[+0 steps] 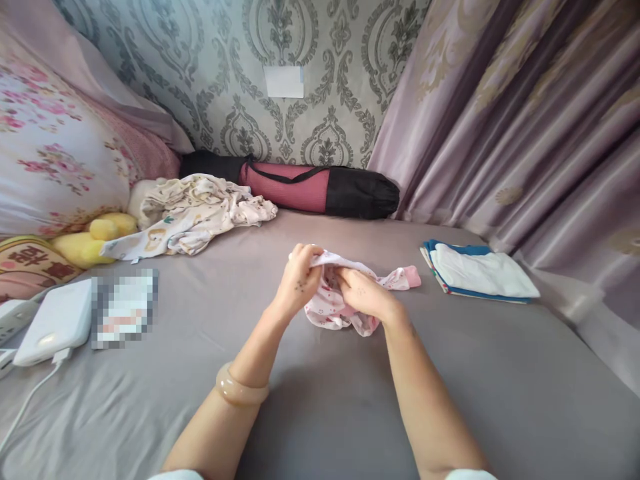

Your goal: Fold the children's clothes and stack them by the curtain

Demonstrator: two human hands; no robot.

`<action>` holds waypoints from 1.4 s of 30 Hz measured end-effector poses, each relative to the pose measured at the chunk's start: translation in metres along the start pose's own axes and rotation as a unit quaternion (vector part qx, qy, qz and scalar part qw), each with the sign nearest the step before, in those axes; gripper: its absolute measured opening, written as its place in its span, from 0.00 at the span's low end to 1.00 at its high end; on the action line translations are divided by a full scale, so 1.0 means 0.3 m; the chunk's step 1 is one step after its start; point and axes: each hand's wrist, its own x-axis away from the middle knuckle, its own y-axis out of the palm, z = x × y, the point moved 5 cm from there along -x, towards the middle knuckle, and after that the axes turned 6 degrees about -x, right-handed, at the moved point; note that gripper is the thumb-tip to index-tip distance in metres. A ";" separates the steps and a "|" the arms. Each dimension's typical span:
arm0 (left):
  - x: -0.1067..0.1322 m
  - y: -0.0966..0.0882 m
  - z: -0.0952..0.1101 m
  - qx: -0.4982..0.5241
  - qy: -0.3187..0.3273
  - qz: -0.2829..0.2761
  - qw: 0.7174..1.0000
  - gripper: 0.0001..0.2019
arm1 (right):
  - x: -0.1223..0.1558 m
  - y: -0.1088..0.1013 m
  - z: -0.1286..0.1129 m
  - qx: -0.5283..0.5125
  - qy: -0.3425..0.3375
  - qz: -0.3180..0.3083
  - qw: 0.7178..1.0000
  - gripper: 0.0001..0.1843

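Both hands grip a small white garment with pink print and pink cuffs [334, 308], held just above the grey bedsheet [320, 400] in the middle of the view. My left hand [299, 280] pinches its upper edge with fingers closed. My right hand [364, 293] is closed on the bunched cloth beside it, and a pink cuff sticks out to the right. A pale bangle [240, 390] sits on my left forearm.
A crumpled pile of printed clothes [190, 213] lies at the back left beside a yellow plush toy [87, 240]. Folded white and blue clothes [477, 272] rest at the right. A red and black bag [320, 188] lies along the wall. A white charger box [55, 321] sits left. Curtains hang right.
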 end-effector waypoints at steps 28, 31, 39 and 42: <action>0.066 0.045 0.120 -0.104 -0.044 0.046 0.993 0.13 | -0.020 -0.058 0.035 0.093 -0.049 0.256 0.961 0.28; 0.083 0.066 0.171 -0.047 0.009 0.019 0.999 0.12 | -0.012 -0.066 0.051 0.110 -0.009 0.252 0.961 0.28; 0.108 0.116 0.133 -0.074 -0.110 -0.026 0.991 0.11 | 0.022 -0.110 0.050 0.119 -0.025 0.326 0.937 0.07; 0.095 0.105 0.086 -0.085 -0.178 -0.049 0.979 0.18 | 0.031 -0.119 0.030 0.105 -0.096 0.380 0.914 0.03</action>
